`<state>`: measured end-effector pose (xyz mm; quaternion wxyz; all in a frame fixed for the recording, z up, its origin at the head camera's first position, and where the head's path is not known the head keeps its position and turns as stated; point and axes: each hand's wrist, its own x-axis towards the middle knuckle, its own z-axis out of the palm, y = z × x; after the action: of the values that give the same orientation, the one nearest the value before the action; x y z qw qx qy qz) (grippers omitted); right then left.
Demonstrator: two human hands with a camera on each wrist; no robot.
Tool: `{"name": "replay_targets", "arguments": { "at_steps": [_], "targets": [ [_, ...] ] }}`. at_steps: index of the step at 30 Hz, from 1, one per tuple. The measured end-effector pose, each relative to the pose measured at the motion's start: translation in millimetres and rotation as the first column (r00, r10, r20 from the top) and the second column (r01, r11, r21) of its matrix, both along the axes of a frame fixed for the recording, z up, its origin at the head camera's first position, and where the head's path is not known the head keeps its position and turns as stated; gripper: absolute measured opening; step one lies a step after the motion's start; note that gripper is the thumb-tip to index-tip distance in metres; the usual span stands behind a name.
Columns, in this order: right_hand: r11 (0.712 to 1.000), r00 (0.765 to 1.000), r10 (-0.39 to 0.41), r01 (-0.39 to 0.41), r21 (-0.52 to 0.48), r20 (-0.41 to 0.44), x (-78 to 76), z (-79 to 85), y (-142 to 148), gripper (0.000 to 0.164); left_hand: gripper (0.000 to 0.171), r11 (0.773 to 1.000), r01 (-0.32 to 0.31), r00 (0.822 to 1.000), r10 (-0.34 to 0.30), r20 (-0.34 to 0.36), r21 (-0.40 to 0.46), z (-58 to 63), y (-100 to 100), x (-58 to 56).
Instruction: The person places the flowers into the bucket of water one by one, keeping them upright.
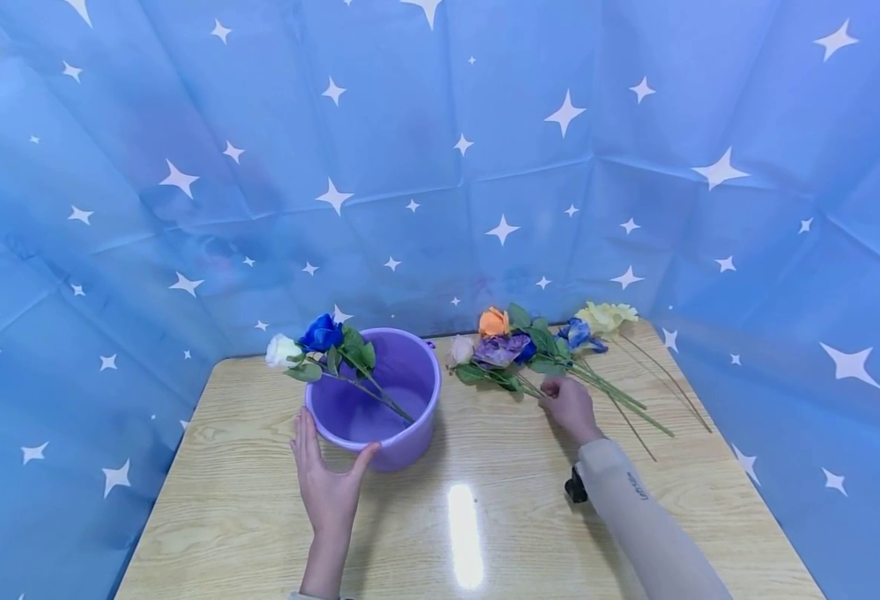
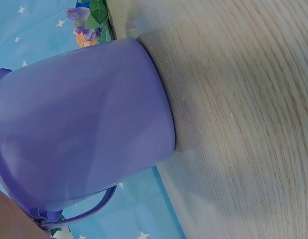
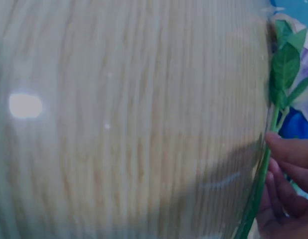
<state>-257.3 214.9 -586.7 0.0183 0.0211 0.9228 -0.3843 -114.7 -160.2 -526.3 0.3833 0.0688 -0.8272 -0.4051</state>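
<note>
A purple bucket (image 1: 402,450) stands on the table. A white rose (image 1: 282,351) and a blue rose (image 1: 322,333) lean in it, with their heads over its left rim. My left hand (image 1: 327,487) touches the near left side of the rim, its fingers straight and the thumb spread apart. To the right, my right hand (image 1: 569,408) pinches a green stem (image 3: 261,184) low over the table. That stem seems to belong to the pale pink rose (image 1: 461,351); its leaves (image 3: 285,64) show in the right wrist view.
Beside the right hand lie an orange rose (image 1: 494,322), a purple flower (image 1: 502,350), a blue flower (image 1: 578,333) and a pale yellow flower (image 1: 607,317), their stems pointing right and toward me. A blue star-patterned cloth (image 1: 410,233) hangs behind the wooden table (image 1: 222,500).
</note>
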Motion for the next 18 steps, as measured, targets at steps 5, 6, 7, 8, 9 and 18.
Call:
{"name": "replay_targets", "arguments": {
  "at_steps": [5, 6, 7, 8, 9, 18],
  "targets": [
    [1.000, 0.999, -0.006, 0.006, 0.019, 0.040, -3.2, -2.4, 3.9, 0.016, 0.117, 1.000, 0.007, 1.000, -0.007, -0.001, 0.004, 0.0, -0.2, -0.4],
    [1.000, 0.999, -0.008, 0.007, 0.022, 0.044, -3.7, -3.0, 4.7, 0.014, 0.117, 1.000, 0.007, 1.000, -0.007, 0.001, 0.004, 0.1, -0.1, -0.5],
    [1.000, 0.999, -0.011, 0.009, 0.028, 0.045, -4.2, -3.6, 5.2, 0.013, 0.117, 1.000, 0.008, 1.000, -0.008, 0.003, 0.004, 0.0, 0.0, -0.4],
    [1.000, 0.999, -0.010, 0.009, 0.029, 0.041, -4.4, -4.1, 5.8, 0.012, 0.117, 1.000, 0.007, 1.000, -0.007, 0.004, 0.003, 0.0, 0.0, -0.4],
    [1.000, 0.999, -0.008, 0.007, 0.030, 0.037, -4.5, -4.6, 6.2, 0.011, 0.117, 1.000, 0.006, 1.000, -0.006, 0.006, 0.001, 0.0, 0.1, -0.4],
    [0.999, 1.000, -0.012, 0.012, 0.034, 0.003, -2.3, -5.8, 6.0, 0.010, 0.117, 1.000, 0.000, 1.000, 0.000, 0.007, -0.001, 0.4, 0.9, 0.2]
  ]
}}
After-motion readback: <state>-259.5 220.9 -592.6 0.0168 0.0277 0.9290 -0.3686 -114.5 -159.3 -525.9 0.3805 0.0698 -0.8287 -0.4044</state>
